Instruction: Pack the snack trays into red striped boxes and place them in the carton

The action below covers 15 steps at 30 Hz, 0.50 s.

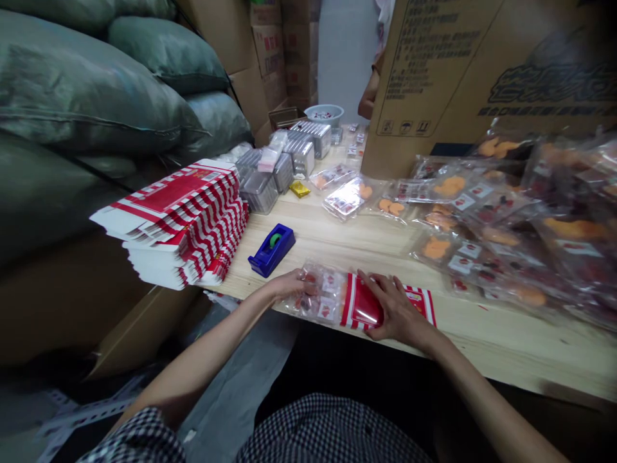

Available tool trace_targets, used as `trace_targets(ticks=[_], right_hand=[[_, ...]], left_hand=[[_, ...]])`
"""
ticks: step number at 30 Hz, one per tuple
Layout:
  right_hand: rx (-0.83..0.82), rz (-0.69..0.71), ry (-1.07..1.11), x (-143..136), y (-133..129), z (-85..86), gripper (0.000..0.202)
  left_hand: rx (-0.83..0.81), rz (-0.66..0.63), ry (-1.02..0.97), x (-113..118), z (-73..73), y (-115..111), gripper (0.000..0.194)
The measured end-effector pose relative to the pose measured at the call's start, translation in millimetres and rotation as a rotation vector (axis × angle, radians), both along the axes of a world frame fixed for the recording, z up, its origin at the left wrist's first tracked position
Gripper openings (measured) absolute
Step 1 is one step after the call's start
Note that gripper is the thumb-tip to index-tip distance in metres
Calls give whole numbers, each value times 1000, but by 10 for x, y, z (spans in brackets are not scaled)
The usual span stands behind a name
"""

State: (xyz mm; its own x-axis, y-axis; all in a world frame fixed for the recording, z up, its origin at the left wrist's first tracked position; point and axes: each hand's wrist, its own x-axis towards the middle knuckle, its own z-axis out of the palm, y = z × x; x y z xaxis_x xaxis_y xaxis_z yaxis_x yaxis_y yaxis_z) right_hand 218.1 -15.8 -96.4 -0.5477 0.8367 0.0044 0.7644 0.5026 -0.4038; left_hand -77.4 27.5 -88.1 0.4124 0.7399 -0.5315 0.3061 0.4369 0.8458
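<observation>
At the near edge of the table, my left hand (299,284) grips a clear plastic bag (328,286) with small printed packets inside. Part of this bag seems to lie at the open end of a flat red-and-white striped paper box (359,302); how far it reaches in is hidden. Across the box lies my right hand (393,307), thumb by the near edge and fingers toward the far edge, holding it down. Just beyond my left hand stands a blue tape dispenser (272,251) with a green core.
A tall stack of folded striped boxes (193,222) stands at left. Filled clear bags (501,238) are heaped at right before a large carton (434,77). Plastic cases (265,183), a yellow packet (299,188) and a basin (324,114) sit farther back. Another person's arm (370,93) shows behind the carton.
</observation>
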Motion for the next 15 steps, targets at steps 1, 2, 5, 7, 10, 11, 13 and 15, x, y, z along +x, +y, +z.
trace_targets(ticks=[1, 2, 5, 7, 10, 11, 13, 15], right_hand=[[-8, 4, -5, -7, -6, 9, 119], [-10, 2, -7, -12, -11, 16, 118], [5, -32, -8, -11, -19, 17, 116], [16, -40, -8, 2, -16, -1, 115], [31, -37, -5, 19, -4, -35, 116], [35, -37, -3, 21, -1, -42, 115], [41, -36, -1, 17, 1, -43, 114], [45, -36, -5, 5, -3, -29, 114]], left_hand=[[11, -14, -5, 41, -1, 10, 26], [24, -21, -11, 63, 9, 13, 29], [187, 57, 51, -22, 91, -12, 37], [347, 116, 154, -176, 150, -38, 34], [423, 118, 235, -365, 152, -51, 26], [406, 118, 232, -380, 120, -48, 25], [372, 133, 211, -319, 17, -40, 25], [354, 152, 180, -154, -103, -45, 26]])
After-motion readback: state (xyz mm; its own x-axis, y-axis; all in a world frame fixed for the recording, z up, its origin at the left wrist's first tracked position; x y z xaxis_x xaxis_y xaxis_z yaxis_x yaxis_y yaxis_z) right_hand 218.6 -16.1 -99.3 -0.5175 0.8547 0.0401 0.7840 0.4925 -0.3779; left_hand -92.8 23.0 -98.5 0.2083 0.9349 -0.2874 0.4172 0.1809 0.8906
